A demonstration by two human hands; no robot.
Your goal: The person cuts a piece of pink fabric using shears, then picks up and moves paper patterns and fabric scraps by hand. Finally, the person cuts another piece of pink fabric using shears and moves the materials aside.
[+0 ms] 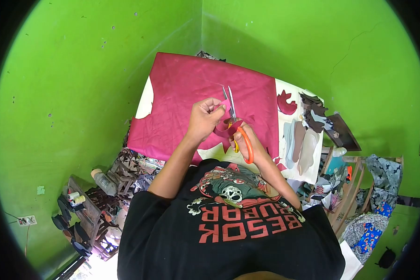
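Note:
My left hand pinches a small pink piece of material between thumb and fingers. In my right hand is a pair of scissors with orange and yellow handles. Its blades point away from me and stand slightly apart, close beside the pink piece. A curled maroon strip hangs between my hands, by the scissors' pivot. Beneath both hands a large maroon sheet covers most of the table, its near edge cut unevenly.
To the right, flat grey and brown cut pieces lie on the white tabletop, below a maroon scrap and dark scraps. Scraps and a plastic bottle are at lower left. A wooden rack holds fabric on the right. Green walls meet behind.

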